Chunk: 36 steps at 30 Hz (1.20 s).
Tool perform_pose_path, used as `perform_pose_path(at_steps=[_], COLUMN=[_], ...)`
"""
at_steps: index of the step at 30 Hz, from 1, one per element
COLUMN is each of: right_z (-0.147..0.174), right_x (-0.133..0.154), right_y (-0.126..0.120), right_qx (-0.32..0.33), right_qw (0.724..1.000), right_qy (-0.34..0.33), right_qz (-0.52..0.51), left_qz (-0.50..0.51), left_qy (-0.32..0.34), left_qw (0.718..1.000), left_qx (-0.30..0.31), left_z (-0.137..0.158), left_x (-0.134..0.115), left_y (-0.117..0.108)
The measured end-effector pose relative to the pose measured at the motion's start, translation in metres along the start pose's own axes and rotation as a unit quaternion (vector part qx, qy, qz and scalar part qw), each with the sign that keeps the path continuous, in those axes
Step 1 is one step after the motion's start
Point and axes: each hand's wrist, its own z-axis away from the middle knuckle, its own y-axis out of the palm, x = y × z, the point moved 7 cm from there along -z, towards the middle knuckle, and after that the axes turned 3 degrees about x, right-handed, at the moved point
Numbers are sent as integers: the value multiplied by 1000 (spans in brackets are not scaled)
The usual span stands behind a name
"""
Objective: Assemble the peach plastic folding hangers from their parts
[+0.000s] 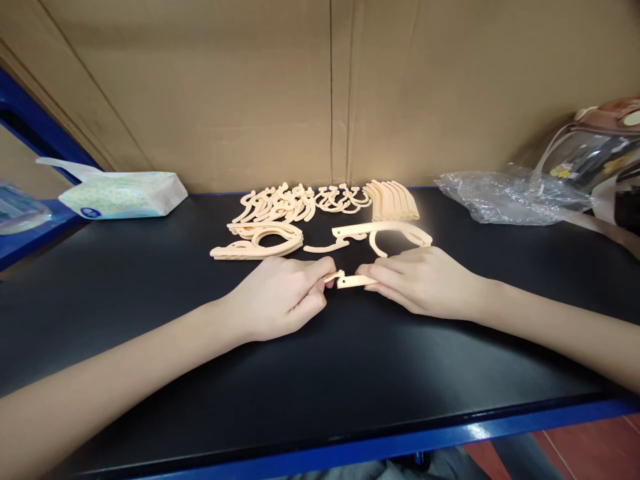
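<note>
My left hand (283,293) is closed, pinching a small cream plastic hanger piece (335,275) between thumb and fingers. My right hand (430,283) grips a cream hanger arm (353,281) whose end with a small hole points left. The two pieces meet or nearly meet between my hands, just above the black table; whether they are joined I cannot tell. Directly behind them lie loose hanger parts (357,229), one long and curved. Beyond my left hand is a stack of folded hangers (240,251). Both palms hide part of what they hold.
Farther back are a heap of hanger arms (277,203), several small hooks (341,198) and a row of curved arms (393,200). A tissue pack (125,193) lies at left. Crumpled clear plastic (510,197) and a clear bottle (590,150) sit at right. Cardboard (225,93) walls the back.
</note>
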Motion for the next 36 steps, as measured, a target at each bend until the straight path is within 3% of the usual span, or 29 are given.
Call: perform_pose_path(at_steps=[9,16,21,25,36], right_z=[-1,1,1,1,2], right_x=[4,0,-1,1,7], right_y=[-4,4,6,2,-14], right_qx=[-19,21,35,12,-82], right_qw=[1000,998,995,998,996], right_qy=[-17,6,6,-11,-39], right_qz=[-3,-64,-90,-63,16], left_qz=[-121,-170,-213,-239,-148], left_qy=[18,45,68,76,34], left_qw=[992,984,975,968,985], left_qx=[22,39,10,-8,81], left_z=[-2,-1,-1,-1,-1], left_x=[-4,-8,-12,-14,-9], left_y=[5,8,7,5,9])
